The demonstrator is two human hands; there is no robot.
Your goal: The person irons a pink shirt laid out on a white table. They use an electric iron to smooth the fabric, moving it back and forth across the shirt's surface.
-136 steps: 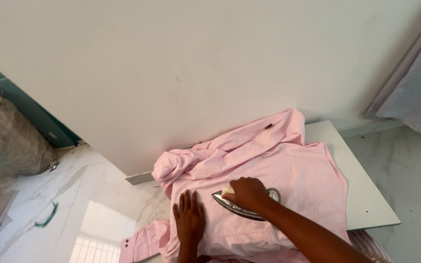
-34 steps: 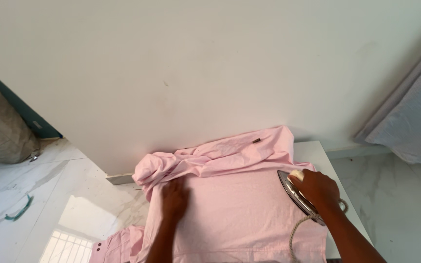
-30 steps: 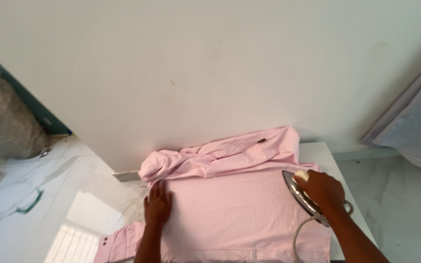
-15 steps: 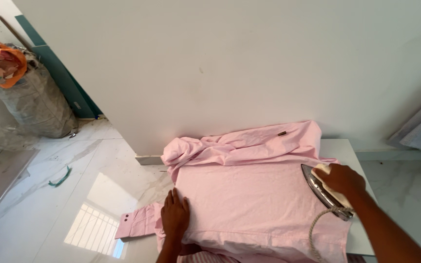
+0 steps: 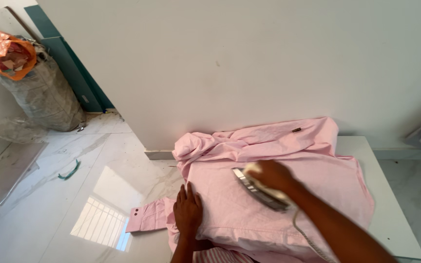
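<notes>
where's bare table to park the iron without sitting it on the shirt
Bare white table shows only along the right edge and far right corner, beside the pink shirt. The rest is crowded: shirt, left hand flat on it, right hand with the iron.

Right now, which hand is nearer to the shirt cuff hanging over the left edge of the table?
Left. The left hand lies flat on the pink shirt just right of the cuff. The right hand grips the iron farther right, mid-shirt.
</notes>
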